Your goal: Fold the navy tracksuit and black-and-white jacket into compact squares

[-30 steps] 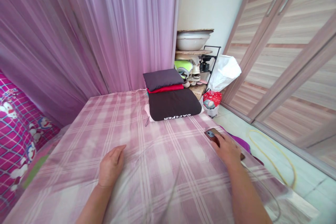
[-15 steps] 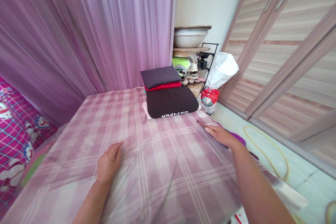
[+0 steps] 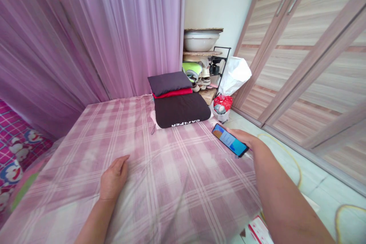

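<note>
On the right side of the bed, my right hand [image 3: 243,137] is closed around a smartphone [image 3: 230,141]. Its lit blue and orange screen faces up toward me. My left hand [image 3: 114,177] rests on the pink plaid bedsheet [image 3: 160,183], its fingers curled in and its thumb lying along the side. Nothing shows in that hand. Farther back on the bed lies a folded black cloth item [image 3: 181,108] with white "CAMPER" lettering. Stacked on it are a red folded cloth [image 3: 173,93] and a dark grey folded piece [image 3: 169,84].
Purple curtains [image 3: 128,30] hang behind the bed. A shoe rack [image 3: 225,65] holds shoes and a white basin [image 3: 201,42]. Beside it are a white bag [image 3: 236,72] and a red bag [image 3: 223,103]. A wooden wardrobe [image 3: 291,57] lines the right; a yellow hose [image 3: 297,160] lies on the floor.
My right hand has turned the phone from edge-on to screen up. The purple item behind it no longer shows. My left hand stays on the sheet; the view has shifted slightly right.
</note>
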Motion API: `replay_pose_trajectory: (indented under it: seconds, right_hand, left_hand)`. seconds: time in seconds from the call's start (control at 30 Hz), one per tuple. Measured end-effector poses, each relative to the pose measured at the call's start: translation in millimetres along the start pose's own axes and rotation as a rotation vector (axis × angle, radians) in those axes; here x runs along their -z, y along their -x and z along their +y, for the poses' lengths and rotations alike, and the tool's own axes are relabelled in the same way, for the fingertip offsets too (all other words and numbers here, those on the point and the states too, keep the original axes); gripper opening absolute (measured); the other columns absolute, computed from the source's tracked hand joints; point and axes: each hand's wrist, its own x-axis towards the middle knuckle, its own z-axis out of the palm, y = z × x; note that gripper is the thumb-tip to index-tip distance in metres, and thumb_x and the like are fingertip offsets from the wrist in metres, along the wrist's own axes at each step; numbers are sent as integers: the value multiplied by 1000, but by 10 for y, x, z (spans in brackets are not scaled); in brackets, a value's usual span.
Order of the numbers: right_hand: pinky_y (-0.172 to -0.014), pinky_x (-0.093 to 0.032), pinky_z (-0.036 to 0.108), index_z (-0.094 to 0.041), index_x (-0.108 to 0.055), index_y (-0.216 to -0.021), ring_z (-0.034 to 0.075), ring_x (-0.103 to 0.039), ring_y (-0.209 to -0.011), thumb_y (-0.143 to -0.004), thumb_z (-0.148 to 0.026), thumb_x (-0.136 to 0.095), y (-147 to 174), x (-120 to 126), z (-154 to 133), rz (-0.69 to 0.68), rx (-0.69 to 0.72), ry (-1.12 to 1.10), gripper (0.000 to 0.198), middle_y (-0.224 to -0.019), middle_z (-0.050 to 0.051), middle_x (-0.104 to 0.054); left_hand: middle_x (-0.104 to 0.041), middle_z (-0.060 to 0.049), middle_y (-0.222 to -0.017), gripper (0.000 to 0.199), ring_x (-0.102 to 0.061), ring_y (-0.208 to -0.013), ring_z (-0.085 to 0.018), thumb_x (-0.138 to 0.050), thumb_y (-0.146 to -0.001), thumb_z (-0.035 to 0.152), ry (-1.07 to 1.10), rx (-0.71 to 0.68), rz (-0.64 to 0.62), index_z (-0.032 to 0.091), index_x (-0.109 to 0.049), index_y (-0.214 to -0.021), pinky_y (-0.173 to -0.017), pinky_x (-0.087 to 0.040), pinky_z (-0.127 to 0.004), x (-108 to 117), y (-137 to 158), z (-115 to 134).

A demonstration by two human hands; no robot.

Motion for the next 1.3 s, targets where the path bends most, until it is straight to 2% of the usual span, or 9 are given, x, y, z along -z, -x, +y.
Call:
replay_pose_trajectory:
  seconds: [0.1, 0.17, 0.43, 0.67, 0.9, 1.0, 1.1, 1.17, 1.3]
  right_hand:
    - [-82, -59, 39, -16, -73, -108, 26, -72, -87, -90, -57, -51, -18, 24, 11, -46, -73, -34, 50, -103, 11, -76]
    - [-84, -58, 39, -15, -73, -108, 26, -72, -88, -91, -54, -50, -42, 38, 31, -36, -72, -19, 48, -104, 11, -76]
    - [-104, -47, 40, -17, -76, -92, 28, -67, -108, -87, -55, -54, -173, 52, 105, 29, 89, 173, 44, -105, 8, -76]
    - [-93, -55, 40, -16, -74, -95, 27, -70, -97, -91, -53, -49, -133, 49, 133, 20, 35, 86, 45, -95, 8, -77]
    - [-96, -53, 41, -16, -75, -87, 29, -69, -99, -89, -52, -54, -121, 58, 76, 51, 50, 104, 42, -98, 10, -77]
    - [-99, -50, 41, -16, -76, -90, 30, -68, -102, -89, -53, -53, -105, 30, 38, 54, 80, 176, 44, -102, 10, -76]
    - [-104, -46, 40, -18, -74, -105, 28, -64, -113, -94, -48, -44, -32, -145, -16, 58, 151, 337, 44, -114, 9, -74]
    - [-105, -43, 41, -19, -70, -119, 28, -60, -119, -97, -43, -38, 57, -376, -46, 93, 188, 516, 45, -123, 10, -70]
    - [-93, -49, 48, -21, -53, -141, 32, -62, -112, -98, -39, -36, 279, -940, -31, 295, 134, 857, 50, -131, 17, -63]
  left_hand:
    - [-74, -5, -106, 37, -71, -92, -20, -39, -92, 33, 1, -1, -5, 23, -69, -110, -76, -57, -30, 8, -4, 4]
    - [-74, -5, -106, 37, -71, -91, -20, -39, -92, 33, 0, 1, -11, 23, -69, -110, -76, -57, -30, 16, -4, 8]
    - [-74, -4, -107, 36, -71, -91, -19, -40, -91, 33, -2, 17, -14, 24, -70, -110, -74, -56, -28, 30, -2, 24]
    - [-75, -4, -107, 38, -71, -91, -19, -39, -91, 34, -11, 19, 0, 24, -70, -110, -73, -56, -28, 18, 5, 18]
    - [-75, -4, -106, 37, -72, -90, -20, -40, -91, 33, -10, 23, -28, 24, -70, -111, -72, -56, -28, 36, -1, 28]
    - [-75, -4, -108, 38, -72, -91, -19, -39, -92, 33, -13, 14, -44, 24, -70, -111, -73, -56, -28, 38, -1, 30]
    - [-75, -3, -108, 38, -72, -91, -18, -38, -93, 33, -40, -3, -59, 24, -69, -112, -72, -56, -27, 37, 10, 47]
    - [-75, -3, -108, 38, -72, -88, -18, -38, -94, 34, -74, -5, -71, 24, -69, -114, -69, -56, -27, 41, 19, 71]
    - [-75, -4, -111, 40, -72, -91, -19, -38, -96, 39, -112, -19, -108, 23, -69, -116, -75, -57, -29, 55, 18, 107]
